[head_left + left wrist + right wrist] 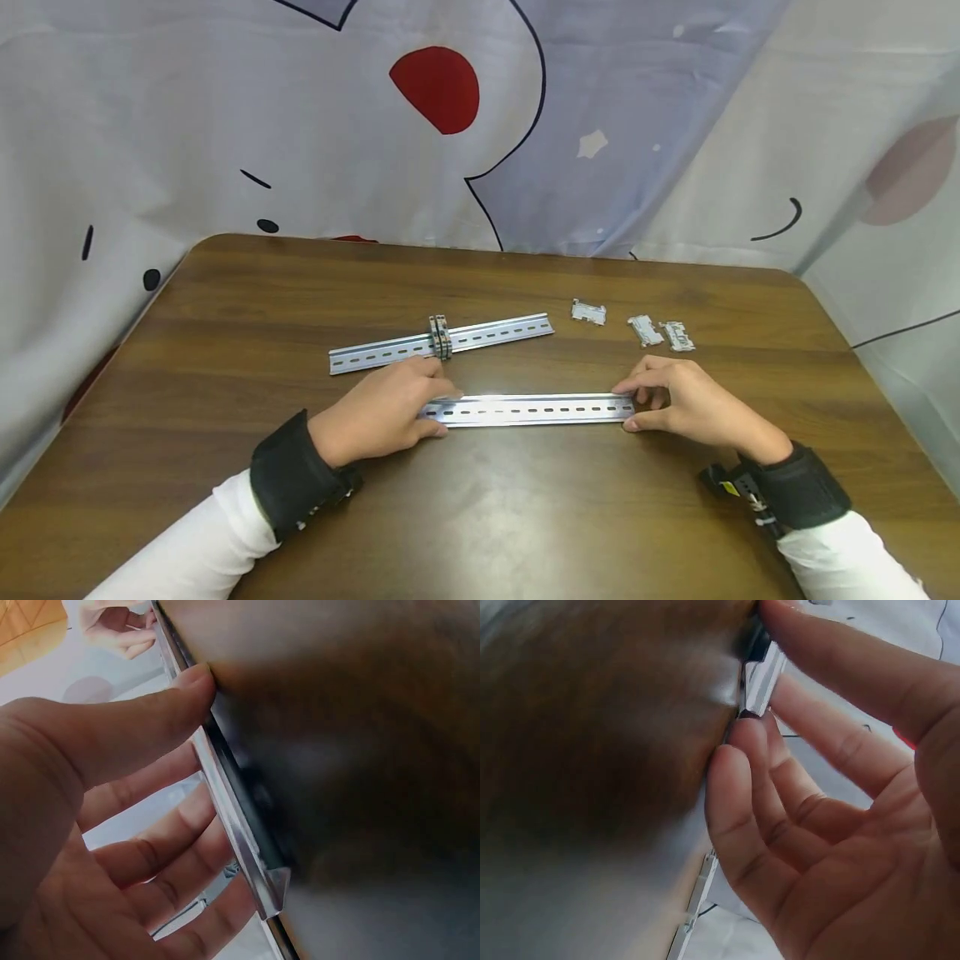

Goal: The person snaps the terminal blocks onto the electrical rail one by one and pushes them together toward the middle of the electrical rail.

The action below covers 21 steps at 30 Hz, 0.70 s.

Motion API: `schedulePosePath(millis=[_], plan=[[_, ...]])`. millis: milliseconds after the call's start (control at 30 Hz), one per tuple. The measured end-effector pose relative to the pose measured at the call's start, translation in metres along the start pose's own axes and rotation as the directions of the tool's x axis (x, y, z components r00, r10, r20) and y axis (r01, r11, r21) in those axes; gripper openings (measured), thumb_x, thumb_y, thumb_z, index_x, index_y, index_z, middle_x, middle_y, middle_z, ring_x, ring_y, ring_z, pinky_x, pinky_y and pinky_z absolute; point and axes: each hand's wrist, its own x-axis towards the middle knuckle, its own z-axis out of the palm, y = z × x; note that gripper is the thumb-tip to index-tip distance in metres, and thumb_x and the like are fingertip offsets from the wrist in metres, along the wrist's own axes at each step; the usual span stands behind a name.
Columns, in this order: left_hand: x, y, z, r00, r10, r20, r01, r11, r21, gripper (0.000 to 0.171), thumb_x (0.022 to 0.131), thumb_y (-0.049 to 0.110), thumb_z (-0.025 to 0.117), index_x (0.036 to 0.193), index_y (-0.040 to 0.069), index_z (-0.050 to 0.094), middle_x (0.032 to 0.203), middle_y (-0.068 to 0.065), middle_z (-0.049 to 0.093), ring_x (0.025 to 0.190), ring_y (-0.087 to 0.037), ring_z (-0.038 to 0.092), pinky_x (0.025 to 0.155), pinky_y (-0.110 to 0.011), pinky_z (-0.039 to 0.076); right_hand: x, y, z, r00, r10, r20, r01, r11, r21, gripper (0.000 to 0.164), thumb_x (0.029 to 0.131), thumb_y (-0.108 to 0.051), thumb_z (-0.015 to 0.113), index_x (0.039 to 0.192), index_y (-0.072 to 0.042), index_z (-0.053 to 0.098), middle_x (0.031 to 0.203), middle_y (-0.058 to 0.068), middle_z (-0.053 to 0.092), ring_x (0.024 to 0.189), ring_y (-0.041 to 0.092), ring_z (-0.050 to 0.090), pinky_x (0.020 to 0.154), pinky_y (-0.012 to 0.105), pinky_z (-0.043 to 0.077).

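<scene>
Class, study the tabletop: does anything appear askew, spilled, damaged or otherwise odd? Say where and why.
Nothing looks spilled or visibly damaged. Only the rear rail looks askew: it slants, right end farther back, while the front rail, gripped by the left hand and right hand, runs almost straight across.

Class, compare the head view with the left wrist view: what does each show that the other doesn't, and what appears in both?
Only the head view shows the three loose pale pieces, the black wristbands and the slots in the near rail.

Only the left wrist view shows the palm side of the left hand.

Both share the left hand, right hand, near rail and tabletop.
</scene>
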Motion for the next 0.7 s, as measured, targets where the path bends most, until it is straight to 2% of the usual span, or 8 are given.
schedulePosePath(millis=[233,433,500,600,700], plan=[[-0.004,0.001,0.001,0.999,-0.046,0.007,0.046,0.999,-0.013,0.039,0.077,0.031,0.083,0.112,0.013,0.077,0.092,-0.001,0.061,0.082,-0.014,0.054,0.067,-0.026,0.046,0.002,-0.003,0.001,1.000,0.011,0.003,-0.011,1.000,-0.025,0.034,0.069,-0.014,0.089,0.101,-0.012,0.076,0.081,-0.001,0.063,0.068,0.008,0.060,0.059,0.021,0.053],[-0.006,-0.003,-0.005,0.998,-0.036,0.052,0.037,0.999,-0.018,0.040,0.076,0.027,0.085,0.112,0.013,0.077,0.089,-0.001,0.062,0.077,-0.011,0.053,0.066,-0.025,0.045,0.003,-0.004,0.000,1.000,0.011,0.008,-0.011,1.000,-0.016,0.035,0.069,-0.014,0.089,0.101,-0.011,0.076,0.081,0.000,0.064,0.067,0.006,0.059,0.058,0.020,0.053],[-0.006,-0.004,-0.007,0.998,-0.033,0.059,0.034,0.999,-0.023,0.037,0.076,0.026,0.085,0.109,0.012,0.077,0.087,-0.001,0.061,0.075,-0.010,0.053,0.065,-0.024,0.044,0.005,-0.004,-0.004,0.999,0.038,0.002,-0.038,0.999,-0.024,0.033,0.072,-0.018,0.088,0.102,-0.011,0.075,0.081,-0.001,0.067,0.068,0.007,0.061,0.059,0.020,0.052],[-0.005,-0.006,-0.008,0.998,-0.035,0.060,0.038,0.998,-0.043,0.035,0.075,0.025,0.085,0.106,0.011,0.078,0.086,-0.001,0.063,0.074,-0.010,0.055,0.065,-0.024,0.045,0.014,-0.001,-0.015,0.992,0.106,-0.075,-0.111,0.991,-0.073,0.027,0.079,-0.020,0.083,0.101,-0.007,0.075,0.081,0.002,0.071,0.070,0.012,0.064,0.062,0.024,0.054],[-0.004,-0.007,-0.007,0.997,-0.054,0.060,0.059,0.995,-0.079,0.034,0.075,0.023,0.086,0.105,0.009,0.079,0.088,-0.002,0.064,0.076,-0.013,0.058,0.067,-0.025,0.047,0.026,0.007,-0.025,0.968,0.182,-0.173,-0.210,0.965,-0.158,0.024,0.085,-0.014,0.076,0.103,0.001,0.073,0.084,0.013,0.072,0.075,0.024,0.068,0.068,0.035,0.054]])
